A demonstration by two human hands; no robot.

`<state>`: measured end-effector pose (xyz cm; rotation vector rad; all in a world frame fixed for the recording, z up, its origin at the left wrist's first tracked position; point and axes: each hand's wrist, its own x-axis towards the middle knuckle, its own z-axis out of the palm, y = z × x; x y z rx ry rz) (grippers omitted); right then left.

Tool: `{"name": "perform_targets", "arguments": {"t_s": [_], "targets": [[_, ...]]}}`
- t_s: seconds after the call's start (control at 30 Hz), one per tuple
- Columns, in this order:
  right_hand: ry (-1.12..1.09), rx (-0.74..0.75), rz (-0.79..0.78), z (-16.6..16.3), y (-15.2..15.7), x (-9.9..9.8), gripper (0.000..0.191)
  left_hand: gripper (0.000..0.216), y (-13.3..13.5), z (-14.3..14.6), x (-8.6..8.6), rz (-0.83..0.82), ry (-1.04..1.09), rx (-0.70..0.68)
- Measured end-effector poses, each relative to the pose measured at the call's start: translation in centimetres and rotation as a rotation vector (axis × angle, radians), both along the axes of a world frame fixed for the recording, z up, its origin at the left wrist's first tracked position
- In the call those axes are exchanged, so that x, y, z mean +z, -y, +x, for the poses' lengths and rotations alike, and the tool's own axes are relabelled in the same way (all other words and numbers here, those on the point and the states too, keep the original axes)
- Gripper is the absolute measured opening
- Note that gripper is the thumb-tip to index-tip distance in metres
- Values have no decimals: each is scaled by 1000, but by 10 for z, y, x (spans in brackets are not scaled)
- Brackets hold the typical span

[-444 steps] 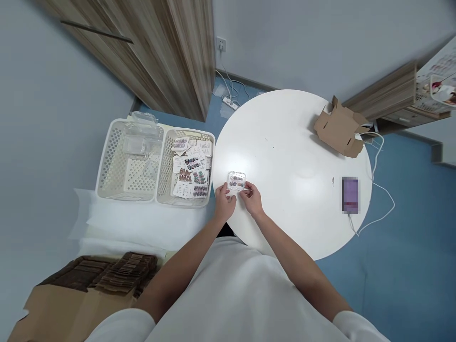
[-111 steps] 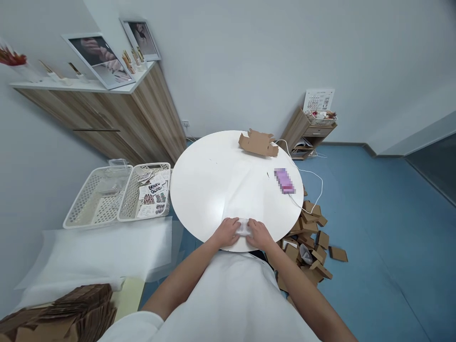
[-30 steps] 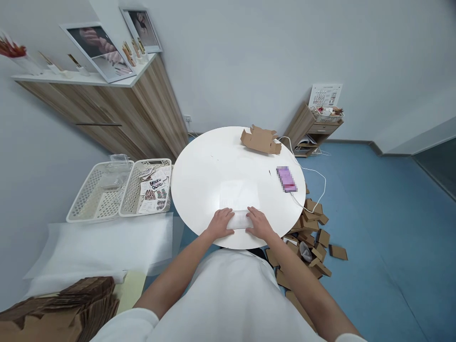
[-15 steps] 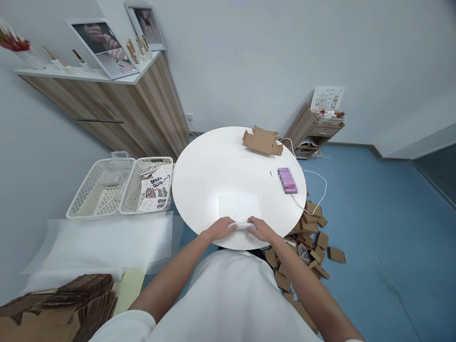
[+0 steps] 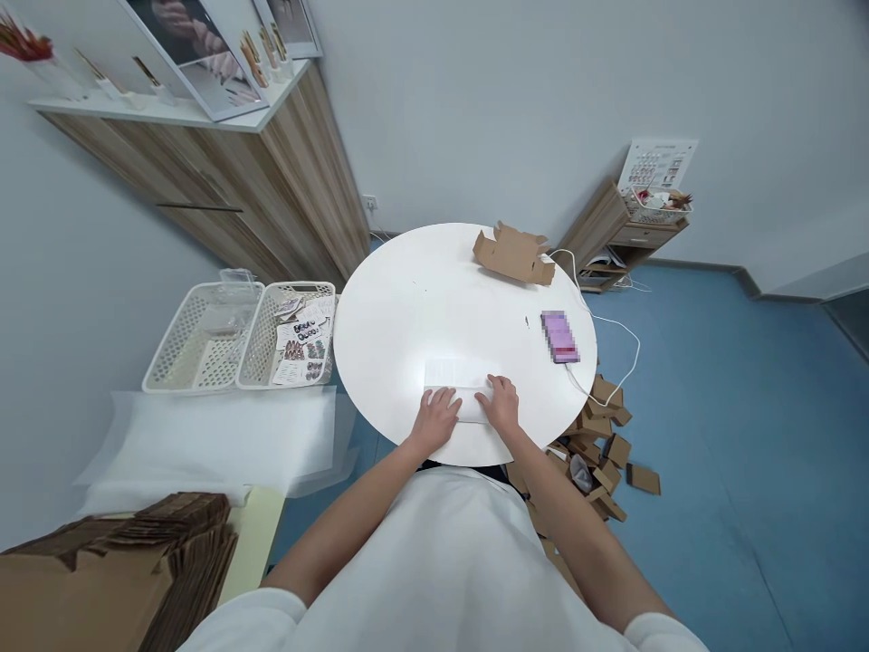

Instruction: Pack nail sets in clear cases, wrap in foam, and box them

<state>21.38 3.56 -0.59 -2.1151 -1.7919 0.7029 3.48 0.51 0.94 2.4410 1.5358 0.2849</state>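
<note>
A thin white sheet [image 5: 470, 407], folded over on itself, lies on the round white table [image 5: 380, 335] near its front edge. It looks like foam or paper wrap; I cannot tell which. My left hand [image 5: 436, 420] rests open on its left part, palm down with the fingers spread on the fold. At the right end, my right hand [image 5: 502, 404] also presses down, thumb and fingers apart. Beyond the fingers, a flat, translucent part of the sheet extends away from me. Whether something lies inside the fold is hidden.
An unfolded cardboard box [image 5: 516, 254] lies at the table's back, and a purple phone [image 5: 560, 337] with a white cable at its right. White baskets [image 5: 196, 340], white sheets [image 5: 224, 435] and stacked cardboard [image 5: 88, 589] stand left. Small boxes [image 5: 607, 453] litter the floor right.
My hands have moved slightly forward and gone from gripping a rolled edge to lying flat on it. The rolled edge now lies folded down flat on the table.
</note>
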Motion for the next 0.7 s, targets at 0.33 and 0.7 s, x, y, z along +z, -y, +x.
{"name": "perform_targets", "arguments": {"t_s": [0.33,0.7], "targets": [[-473,-378,-228,14,18,1,78,42,18,14,-33,-8,-44,133],[-739,-154,-278,48,-17,17,27,42,-16,69,-26,-110,99,117]]}}
